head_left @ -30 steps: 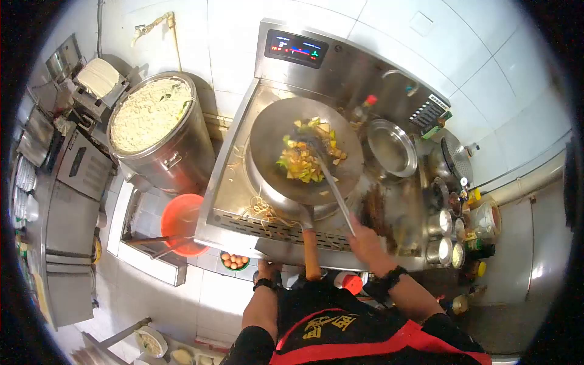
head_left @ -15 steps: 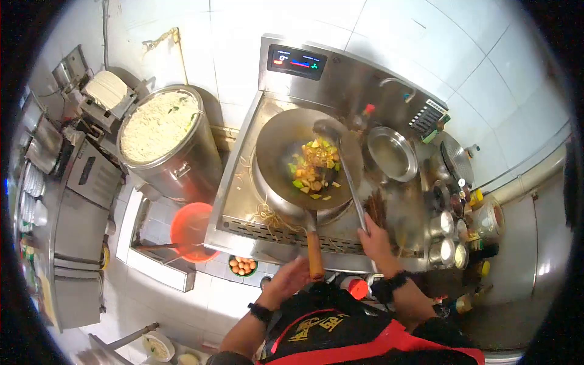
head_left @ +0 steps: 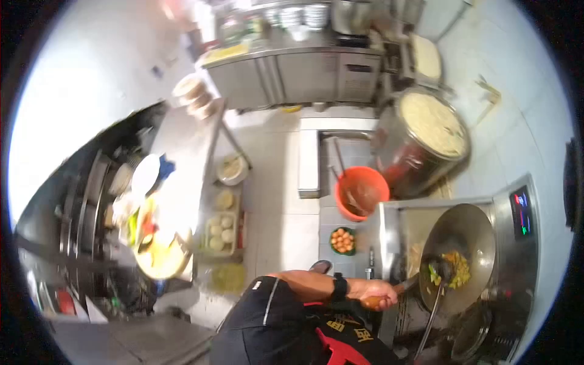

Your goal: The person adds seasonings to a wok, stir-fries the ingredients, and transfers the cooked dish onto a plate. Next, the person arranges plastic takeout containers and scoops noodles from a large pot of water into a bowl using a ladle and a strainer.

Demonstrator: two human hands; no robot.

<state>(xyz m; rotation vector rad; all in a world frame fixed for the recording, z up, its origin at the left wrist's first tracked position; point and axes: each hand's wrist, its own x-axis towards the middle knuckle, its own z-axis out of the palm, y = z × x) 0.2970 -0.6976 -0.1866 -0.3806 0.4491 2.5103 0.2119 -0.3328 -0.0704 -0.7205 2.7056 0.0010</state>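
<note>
My left hand (head_left: 377, 294) is closed round the wooden handle (head_left: 372, 302) of the wok. The wok (head_left: 477, 243) stands on the steel stove at the right and holds diced yellow and green food (head_left: 457, 271). A long-handled ladle (head_left: 446, 271) rests its bowl in the food, and its shaft runs down to the bottom edge of the view. My right hand is out of view.
A large steel pot (head_left: 395, 152) of pale food stands beyond the stove. Nearby on the floor are an orange basin (head_left: 382, 185) and a basket of eggs (head_left: 343, 241). A counter (head_left: 243, 79) spans the back; a worktable (head_left: 182, 140) stands left.
The view has swung to the left, bringing in the worktable and back counter. My left hand has taken hold of the wok handle. My right hand has left the view.
</note>
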